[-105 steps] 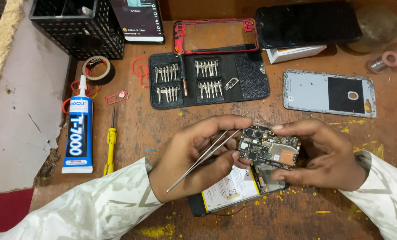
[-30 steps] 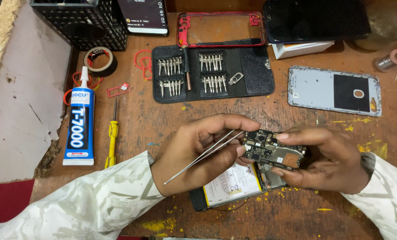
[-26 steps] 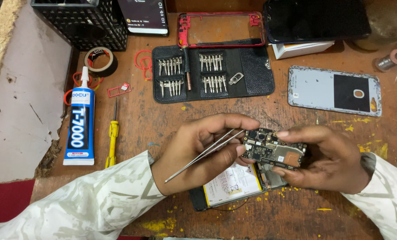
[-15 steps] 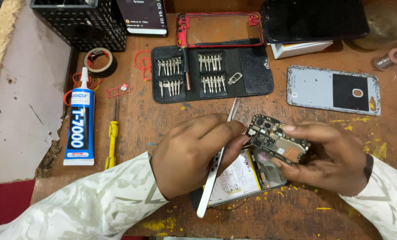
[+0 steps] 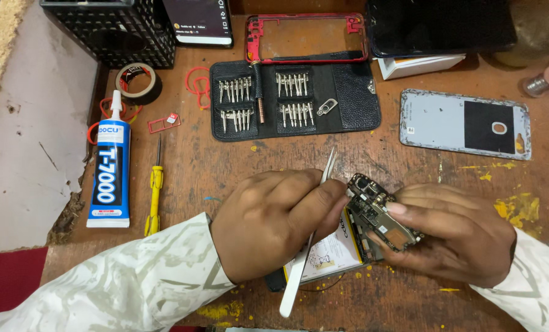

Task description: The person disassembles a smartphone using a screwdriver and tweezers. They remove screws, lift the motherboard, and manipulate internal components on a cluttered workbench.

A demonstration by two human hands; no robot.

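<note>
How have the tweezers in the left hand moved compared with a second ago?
Yes. The tweezers have swung from slanting across the left hand to nearly upright, tips now toward the black bit case.

My left hand (image 5: 274, 224) sat left of the circuit board (image 5: 379, 215), behind which lay the bit case (image 5: 296, 101).

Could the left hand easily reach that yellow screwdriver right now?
Probably yes: the yellow screwdriver lies uncovered on the table just beside the left hand, though that hand holds tweezers.

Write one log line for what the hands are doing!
left hand: holds tweezers | right hand: holds circuit board
</note>
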